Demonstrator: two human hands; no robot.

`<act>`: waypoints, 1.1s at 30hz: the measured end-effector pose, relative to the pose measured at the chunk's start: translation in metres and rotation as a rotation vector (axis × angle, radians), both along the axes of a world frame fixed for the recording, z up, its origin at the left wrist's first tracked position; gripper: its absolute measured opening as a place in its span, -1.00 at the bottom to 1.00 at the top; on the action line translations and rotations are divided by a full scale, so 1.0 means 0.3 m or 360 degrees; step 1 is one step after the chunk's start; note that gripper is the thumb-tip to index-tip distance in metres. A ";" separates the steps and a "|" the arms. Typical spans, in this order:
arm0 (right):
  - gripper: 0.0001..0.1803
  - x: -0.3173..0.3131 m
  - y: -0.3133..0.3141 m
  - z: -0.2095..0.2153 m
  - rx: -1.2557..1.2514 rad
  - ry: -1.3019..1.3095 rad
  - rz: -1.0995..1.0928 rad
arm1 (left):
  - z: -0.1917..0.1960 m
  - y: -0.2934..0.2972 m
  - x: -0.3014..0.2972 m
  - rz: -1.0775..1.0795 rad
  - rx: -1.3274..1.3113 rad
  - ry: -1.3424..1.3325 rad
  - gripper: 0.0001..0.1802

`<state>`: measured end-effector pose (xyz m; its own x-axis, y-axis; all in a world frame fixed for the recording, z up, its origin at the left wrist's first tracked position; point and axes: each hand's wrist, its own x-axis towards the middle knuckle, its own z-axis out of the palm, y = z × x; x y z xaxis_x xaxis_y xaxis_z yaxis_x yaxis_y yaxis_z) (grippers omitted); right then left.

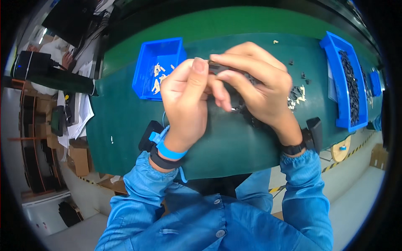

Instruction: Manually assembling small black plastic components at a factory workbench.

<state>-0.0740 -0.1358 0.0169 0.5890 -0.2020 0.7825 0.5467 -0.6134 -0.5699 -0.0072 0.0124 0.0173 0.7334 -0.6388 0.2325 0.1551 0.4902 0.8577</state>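
Observation:
My left hand (pixel 186 100) and my right hand (pixel 261 81) meet above the green work mat (pixel 234 146). Between their fingertips is a small dark part (pixel 217 67), pinched from both sides; its exact kind is too small to make out. A shiny metal tip (pixel 235 110) shows below the fingers, and I cannot tell what it belongs to. Behind and beside my right hand lies a loose pile of small black and cream pieces (pixel 296 95), partly hidden by that hand. A blue wrist strap (pixel 171 151) with a coiled cord circles my left wrist.
A blue bin (pixel 142 77) with cream pieces stands beyond my left hand. Another blue bin (pixel 344 113) holding many small black parts stands at the right. A few black bits (pixel 305 78) lie scattered. Papers (pixel 85 113) edge the left side; another person's hand (pixel 67 60) shows far left.

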 end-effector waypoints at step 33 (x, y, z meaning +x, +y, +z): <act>-0.71 -0.019 0.005 -0.002 -0.0122 -0.0079 0.0059 | -0.004 -0.026 -0.002 0.0035 0.0098 -0.0138 -0.58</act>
